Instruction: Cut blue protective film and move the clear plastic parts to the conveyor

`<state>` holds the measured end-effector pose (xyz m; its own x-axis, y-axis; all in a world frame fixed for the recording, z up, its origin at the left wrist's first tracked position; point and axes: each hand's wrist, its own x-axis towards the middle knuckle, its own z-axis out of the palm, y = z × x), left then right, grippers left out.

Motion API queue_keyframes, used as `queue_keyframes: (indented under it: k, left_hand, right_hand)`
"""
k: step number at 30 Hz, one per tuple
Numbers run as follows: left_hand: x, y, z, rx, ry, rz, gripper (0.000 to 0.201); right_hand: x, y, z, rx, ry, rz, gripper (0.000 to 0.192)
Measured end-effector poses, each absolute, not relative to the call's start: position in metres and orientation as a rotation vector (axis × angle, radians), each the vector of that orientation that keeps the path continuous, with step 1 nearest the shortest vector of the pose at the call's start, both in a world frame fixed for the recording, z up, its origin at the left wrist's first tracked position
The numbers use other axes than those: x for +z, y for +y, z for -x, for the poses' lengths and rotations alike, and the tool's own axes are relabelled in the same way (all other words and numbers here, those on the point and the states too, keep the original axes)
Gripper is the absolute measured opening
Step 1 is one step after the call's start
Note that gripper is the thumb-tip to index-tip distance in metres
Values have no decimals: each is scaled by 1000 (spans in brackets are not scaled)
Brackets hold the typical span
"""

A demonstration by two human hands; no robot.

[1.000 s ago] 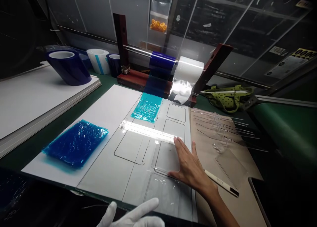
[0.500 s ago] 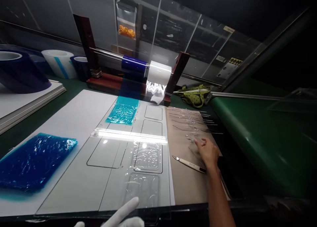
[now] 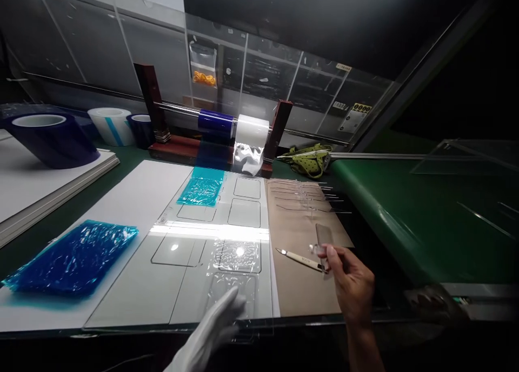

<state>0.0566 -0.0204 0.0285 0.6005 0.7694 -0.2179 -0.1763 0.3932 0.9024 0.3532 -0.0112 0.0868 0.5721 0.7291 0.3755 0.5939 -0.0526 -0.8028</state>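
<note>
My right hand point(image 3: 354, 285), bare, pinches a thin clear panel point(image 3: 324, 234) by a small clear tab, over the brown board point(image 3: 298, 291). Just left of those fingers lies a craft knife point(image 3: 300, 259) with a pale handle. Farther up the board sits a row of several similar clear panels point(image 3: 302, 193), seen almost edge-on. My left hand point(image 3: 214, 326), in a white glove, has its fingers stretched out and slightly blurred. It is at the near edge of the glass sheet point(image 3: 133, 301), by a clear film piece point(image 3: 233, 288); whether it touches is unclear.
Teal film point(image 3: 200, 188) comes off a blue roll point(image 3: 214, 123) on a rod beside a white roll point(image 3: 252, 130). A blue film stack point(image 3: 73, 258) lies at left, with larger tape rolls point(image 3: 52, 139) behind. A green padded surface point(image 3: 389, 210) and a green pouch point(image 3: 308, 158) are at right.
My right hand has come nearer and lifted a clear panel off the brown board. My left hand has moved forward over the glass edge. The head view has shifted.
</note>
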Motion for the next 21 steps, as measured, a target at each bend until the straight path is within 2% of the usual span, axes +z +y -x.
queue_keyframes:
  k: [3,7,8,10,13,15,18,21]
  left_hand:
    - [44,-18,-88,851,1120,-1724,78]
    - [86,-24,-117,914,1236,-1984,119]
    - [95,-26,-120,938,1286,-2048,123]
    - [105,-28,-118,973,1405,-2202,122]
    - [107,-27,-106,926,1517,-2386,116]
    - [105,-24,-96,859,1534,-2461,115]
    - [105,-23,-84,828,1513,-2499,112]
    - [103,-23,-82,879,1498,-2421,110]
  right_hand:
    - [104,-40,-309,560,-927,1414,21]
    - [109,-53,-268,1043,-752,1167,22]
    - [108,-54,-266,1104,-752,1149,24]
    - [104,-55,-268,1109,-819,1186,32]
    - [97,-58,-279,811,-970,1438,43]
    - [94,-59,-279,663,-1084,1542,44]
    - [93,-58,-264,765,-1281,1475,38]
    - [91,-51,-240,981,-1227,1348,37]
